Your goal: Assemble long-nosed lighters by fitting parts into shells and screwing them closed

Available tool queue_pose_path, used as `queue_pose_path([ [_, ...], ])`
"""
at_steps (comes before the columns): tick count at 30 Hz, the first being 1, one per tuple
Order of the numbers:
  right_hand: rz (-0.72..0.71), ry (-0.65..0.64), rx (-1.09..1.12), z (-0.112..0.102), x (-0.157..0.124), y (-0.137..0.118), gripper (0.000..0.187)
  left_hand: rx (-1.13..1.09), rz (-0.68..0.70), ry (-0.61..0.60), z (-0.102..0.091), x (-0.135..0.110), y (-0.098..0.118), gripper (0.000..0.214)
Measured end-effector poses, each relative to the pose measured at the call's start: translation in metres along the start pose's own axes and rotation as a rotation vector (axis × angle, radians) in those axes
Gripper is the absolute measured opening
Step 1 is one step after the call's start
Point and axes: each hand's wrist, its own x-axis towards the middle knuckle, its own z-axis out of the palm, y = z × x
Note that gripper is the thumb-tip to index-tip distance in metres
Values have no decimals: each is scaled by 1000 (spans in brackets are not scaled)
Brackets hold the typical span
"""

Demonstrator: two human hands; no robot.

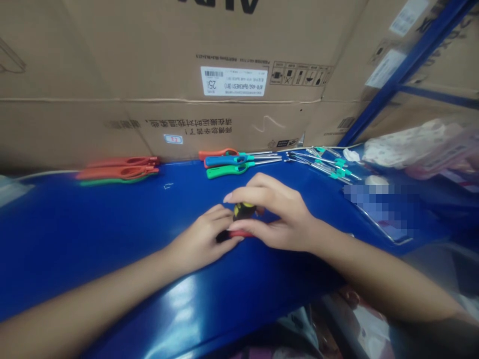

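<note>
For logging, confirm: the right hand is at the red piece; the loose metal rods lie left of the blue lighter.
Wrong side: the head view shows the loose metal rods right of the blue lighter. The right hand is at the red piece.

On the large carton (pixel 142 60) at the top of the frame, a white label (pixel 234 81) bears, upside down, "KFR-46G/BpR3AES1 (B1)". To its right stand handling signs (pixel 301 74), with glass and umbrella. Below, the inverted printing (pixel 207 122) reads "师傅您辛苦了!" and "请在搬运时对我温柔些".
</note>
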Motion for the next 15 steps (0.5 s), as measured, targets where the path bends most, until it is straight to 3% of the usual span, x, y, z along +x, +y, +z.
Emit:
queue_pose_path([
  [6, 5, 34, -14, 4, -1, 0, 30, 3, -24, 2, 2, -1, -1, 17],
  [12, 105, 49, -32, 3, 0, -4, 32, 1, -13, -1, 1, 0, -1, 14],
  [15, 194, 153, 1, -4, 5, -6, 32, -12, -31, -9, -1, 0, -2, 22],
])
